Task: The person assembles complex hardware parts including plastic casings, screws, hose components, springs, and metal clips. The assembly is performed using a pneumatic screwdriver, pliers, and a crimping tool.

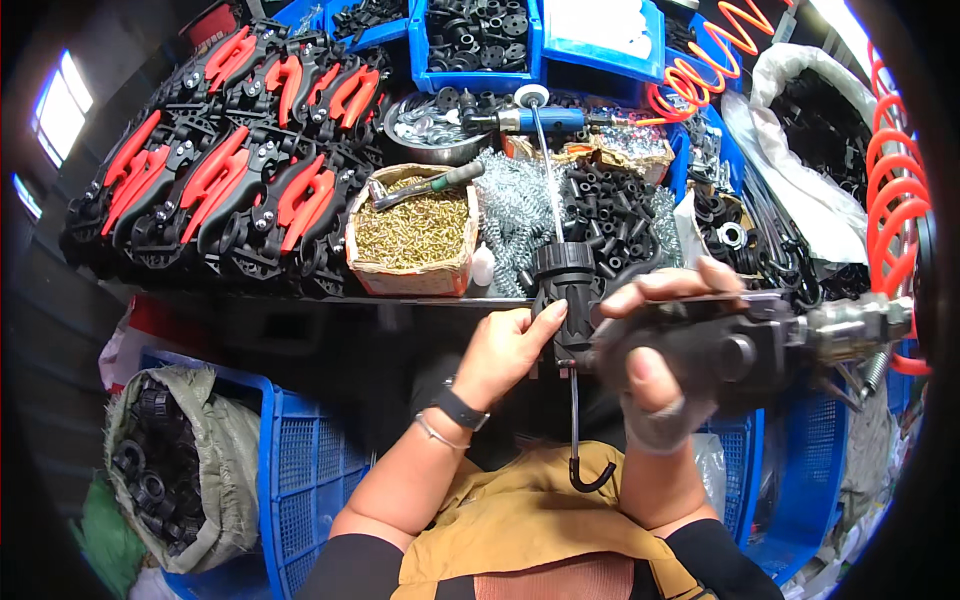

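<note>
My left hand (510, 350) is closed round a black plastic cylinder fitting (566, 262), thumb lying along its side. A thin metal rod (574, 410) runs through the fitting. Its lower end bends into a black hook (592, 482), and a white disc (533, 96) sits at its far end. My right hand (660, 380) is wrapped round a dark air-powered tool (735, 345), blurred by motion, with a metal hose connector (855, 322) on its right. The tool's left end lies close beside the fitting's lower part; whether they touch I cannot tell.
Red-and-black clamp-like assemblies (215, 180) are stacked at the bench's left. A box of brass-coloured screws (415, 240), springs (515, 210) and black sleeves (615, 215) lie ahead. An orange coiled hose (895, 200) hangs at right. Blue crates (310, 470) stand below, beside a sack (225, 460).
</note>
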A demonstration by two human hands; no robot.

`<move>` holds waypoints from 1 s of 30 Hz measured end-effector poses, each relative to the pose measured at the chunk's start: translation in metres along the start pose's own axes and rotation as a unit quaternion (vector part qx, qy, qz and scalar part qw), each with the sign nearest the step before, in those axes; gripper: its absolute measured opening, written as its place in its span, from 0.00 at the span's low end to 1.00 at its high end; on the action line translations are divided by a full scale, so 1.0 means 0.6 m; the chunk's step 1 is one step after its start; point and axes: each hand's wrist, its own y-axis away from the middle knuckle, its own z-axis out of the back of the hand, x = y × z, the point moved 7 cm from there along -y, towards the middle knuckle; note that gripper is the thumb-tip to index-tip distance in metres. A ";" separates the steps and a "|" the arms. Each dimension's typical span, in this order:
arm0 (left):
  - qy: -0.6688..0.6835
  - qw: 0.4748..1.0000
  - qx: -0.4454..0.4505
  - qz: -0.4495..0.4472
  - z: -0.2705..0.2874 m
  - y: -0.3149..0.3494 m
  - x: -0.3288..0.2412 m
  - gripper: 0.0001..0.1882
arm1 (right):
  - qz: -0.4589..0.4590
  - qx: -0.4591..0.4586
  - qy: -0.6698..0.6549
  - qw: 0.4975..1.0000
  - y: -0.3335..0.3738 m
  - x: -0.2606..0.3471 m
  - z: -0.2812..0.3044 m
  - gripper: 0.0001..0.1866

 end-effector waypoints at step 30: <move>0.117 0.942 -0.107 -0.295 -0.055 0.058 -0.156 0.29 | -0.247 -0.385 0.819 0.346 0.746 0.565 0.753 0.20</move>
